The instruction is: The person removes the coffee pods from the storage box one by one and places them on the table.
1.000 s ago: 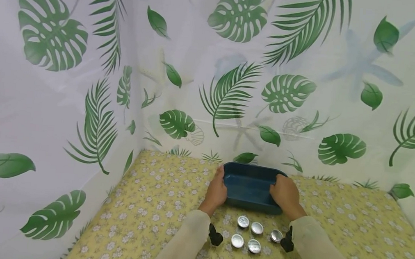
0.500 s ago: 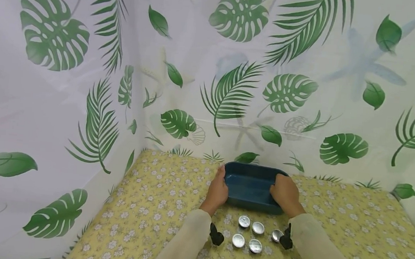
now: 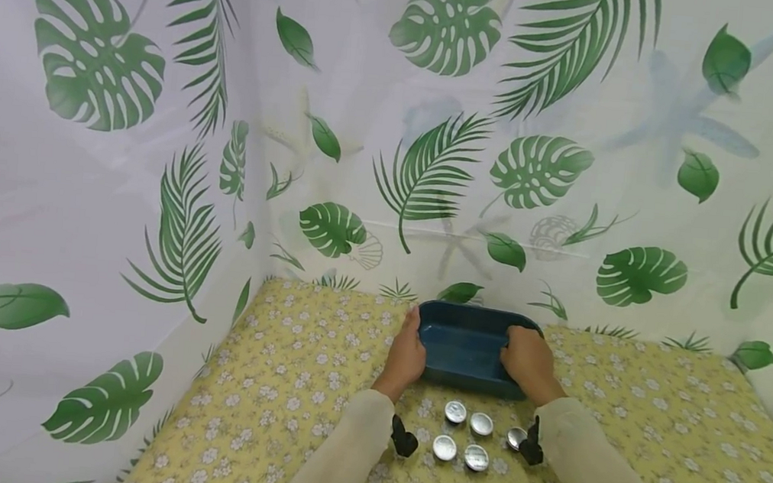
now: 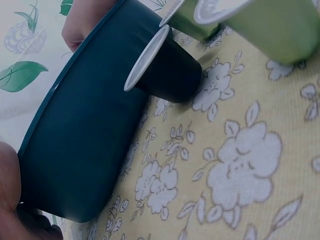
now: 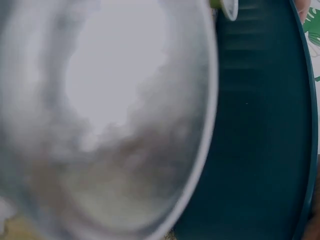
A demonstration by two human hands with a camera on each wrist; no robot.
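Presently, left hand (image 3: 406, 356) and right hand (image 3: 528, 361) grip opposite ends of the dark teal tray (image 3: 463, 344), set at the table's (image 3: 277, 385) far edge behind five silver-lidded cups (image 3: 468, 437); positioning step, apparently, steady level handling needed.

Left hand (image 3: 406, 357) and right hand (image 3: 527, 363) extended forward, fingers curled in grip.

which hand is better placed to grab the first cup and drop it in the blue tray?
Right, probably, by a small margin. Both hands grip the dark blue tray by its ends. The right hand sits nearer a silver-topped cup, just beside that wrist; the left hand is farther from the cups.
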